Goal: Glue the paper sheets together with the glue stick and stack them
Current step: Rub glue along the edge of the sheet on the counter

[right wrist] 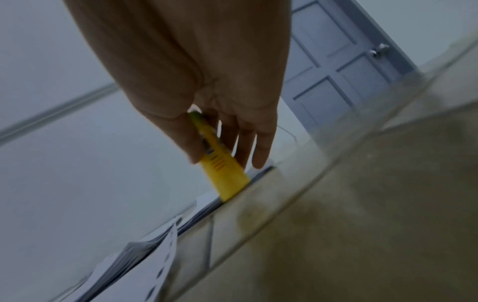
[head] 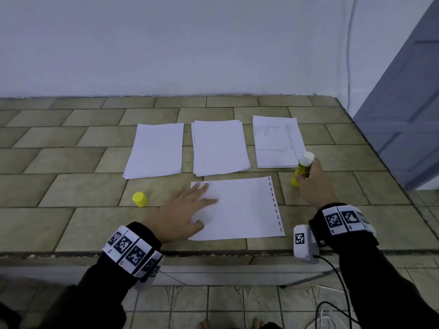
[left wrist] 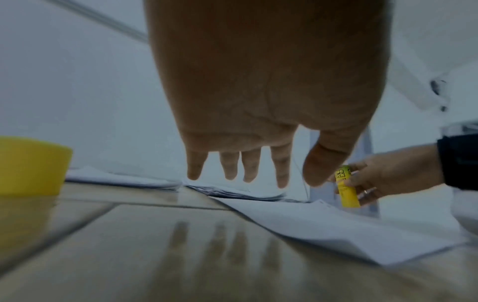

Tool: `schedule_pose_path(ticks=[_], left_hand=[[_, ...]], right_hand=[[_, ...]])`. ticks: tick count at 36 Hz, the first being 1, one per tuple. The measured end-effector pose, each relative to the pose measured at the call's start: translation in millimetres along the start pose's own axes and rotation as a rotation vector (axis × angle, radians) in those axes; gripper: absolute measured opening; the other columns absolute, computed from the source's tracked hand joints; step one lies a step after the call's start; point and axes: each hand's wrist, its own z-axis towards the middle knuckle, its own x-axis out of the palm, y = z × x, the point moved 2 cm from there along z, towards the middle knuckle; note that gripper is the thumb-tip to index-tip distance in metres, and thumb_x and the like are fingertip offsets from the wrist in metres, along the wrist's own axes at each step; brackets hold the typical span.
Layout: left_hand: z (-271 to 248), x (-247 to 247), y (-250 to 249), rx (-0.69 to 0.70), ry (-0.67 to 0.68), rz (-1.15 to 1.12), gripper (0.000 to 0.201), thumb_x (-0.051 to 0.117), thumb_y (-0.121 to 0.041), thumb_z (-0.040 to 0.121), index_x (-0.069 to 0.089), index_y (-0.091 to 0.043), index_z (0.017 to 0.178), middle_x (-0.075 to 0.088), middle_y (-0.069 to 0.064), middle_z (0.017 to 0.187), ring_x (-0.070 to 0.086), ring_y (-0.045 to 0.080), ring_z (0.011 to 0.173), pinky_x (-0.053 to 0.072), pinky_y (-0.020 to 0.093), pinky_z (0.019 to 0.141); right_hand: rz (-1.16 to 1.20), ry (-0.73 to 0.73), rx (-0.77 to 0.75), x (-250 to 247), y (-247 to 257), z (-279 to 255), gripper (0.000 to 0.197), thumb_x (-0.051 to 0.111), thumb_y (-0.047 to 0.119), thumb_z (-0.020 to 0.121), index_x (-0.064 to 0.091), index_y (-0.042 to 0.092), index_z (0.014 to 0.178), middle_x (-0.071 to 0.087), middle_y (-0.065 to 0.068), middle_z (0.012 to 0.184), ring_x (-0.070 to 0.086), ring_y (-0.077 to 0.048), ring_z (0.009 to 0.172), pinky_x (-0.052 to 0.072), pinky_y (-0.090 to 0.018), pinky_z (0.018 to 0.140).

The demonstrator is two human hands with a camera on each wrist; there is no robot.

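A single white sheet (head: 247, 210) with a dashed strip along its right edge lies on the tiled ledge in front of me. My left hand (head: 190, 207) lies flat on its left part, fingers straight. My right hand (head: 308, 176) grips the uncapped yellow glue stick (head: 301, 170), white glue end up, base down on the ledge just right of the sheet. The same stick (right wrist: 222, 173) shows in the right wrist view and, as the glue stick (left wrist: 346, 190), in the left wrist view. Its yellow cap (head: 139, 199) stands left of my left hand.
Three paper stacks lie in a row behind the sheet: a blank left stack (head: 155, 149), a blank middle stack (head: 219, 147), and a printed right stack (head: 276, 141). A white wall rises behind the ledge, a grey door (head: 408, 115) at the right. A cable hangs below the front edge.
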Motion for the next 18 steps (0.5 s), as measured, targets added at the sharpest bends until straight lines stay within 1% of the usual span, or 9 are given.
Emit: schedule_pose_path(ticks=[2,3,5,7,8,10,11,15,18], left_hand=[[-2,0,4,-0.043,-0.083,-0.079,0.083,0.019,-0.061,0.074,0.023,-0.035,0.153,-0.003,-0.01,0.164,-0.013,0.003,0.147,-0.006,0.034,0.122],[-3,1,7,-0.085,-0.113,-0.097,0.086,0.017,-0.065,0.074,0.023,-0.032,0.154,0.0,-0.009,0.164,-0.007,0.005,0.149,-0.001,0.037,0.123],[-3,4,12,-0.183,-0.13,-0.088,0.085,0.024,-0.071,0.085,0.018,-0.025,0.156,0.003,-0.006,0.165,-0.002,0.008,0.151,0.005,0.039,0.124],[-2,6,12,-0.264,-0.103,-0.05,0.079,0.03,-0.065,0.095,0.012,-0.02,0.158,0.0,-0.004,0.165,-0.004,0.009,0.151,0.005,0.04,0.123],[-1,6,11,-0.293,-0.094,-0.028,0.078,0.03,-0.062,0.097,0.009,-0.019,0.158,-0.002,-0.004,0.166,-0.005,0.01,0.151,0.004,0.041,0.123],[-2,6,7,-0.334,-0.078,0.004,0.076,0.03,-0.06,0.099,0.006,-0.018,0.158,-0.006,-0.004,0.165,-0.007,0.011,0.151,0.003,0.042,0.123],[-2,7,4,-0.35,-0.069,0.016,0.077,0.029,-0.06,0.099,0.004,-0.018,0.158,-0.009,-0.004,0.165,-0.008,0.012,0.151,0.002,0.042,0.123],[-3,8,-3,-0.392,-0.051,0.048,0.081,0.024,-0.064,0.098,-0.005,-0.017,0.158,-0.015,-0.003,0.164,-0.013,0.013,0.151,0.0,0.044,0.123],[0,9,-5,-0.403,-0.071,0.07,0.083,0.02,-0.066,0.096,-0.006,-0.017,0.158,-0.016,-0.002,0.164,-0.015,0.016,0.151,-0.001,0.047,0.122]], right_hand=[[-0.027,0.032,-0.085,-2,9,-4,0.035,0.057,0.013,0.094,0.046,0.007,0.127,0.054,-0.005,0.108,0.052,-0.023,0.096,0.039,-0.031,0.08],[-0.042,0.058,-0.136,-2,13,-6,0.034,0.06,0.016,0.093,0.049,0.009,0.125,0.057,-0.002,0.106,0.054,-0.02,0.092,0.04,-0.028,0.078],[-0.072,0.112,-0.228,-1,22,-12,0.031,0.065,0.021,0.091,0.054,0.014,0.119,0.059,0.004,0.098,0.056,-0.013,0.082,0.041,-0.02,0.067],[-0.069,0.151,-0.29,1,31,-18,0.028,0.069,0.023,0.087,0.056,0.021,0.113,0.059,0.008,0.092,0.055,-0.005,0.079,0.039,-0.012,0.064],[-0.054,0.165,-0.314,3,35,-20,0.028,0.071,0.023,0.086,0.057,0.022,0.11,0.06,0.009,0.093,0.056,-0.004,0.08,0.039,-0.01,0.065],[-0.012,0.179,-0.347,8,43,-23,0.025,0.073,0.023,0.084,0.061,0.021,0.106,0.063,0.007,0.096,0.058,-0.008,0.085,0.039,-0.009,0.066],[-0.001,0.179,-0.363,10,47,-24,0.023,0.073,0.024,0.084,0.063,0.02,0.104,0.064,0.006,0.096,0.058,-0.008,0.085,0.039,-0.009,0.064],[0.021,0.199,-0.406,23,60,-27,0.02,0.074,0.026,0.083,0.065,0.022,0.1,0.063,0.007,0.094,0.055,-0.002,0.078,0.038,-0.008,0.059],[0.076,0.228,-0.406,33,68,-29,0.021,0.077,0.024,0.079,0.065,0.026,0.096,0.064,0.009,0.095,0.055,0.001,0.08,0.038,-0.005,0.062]])
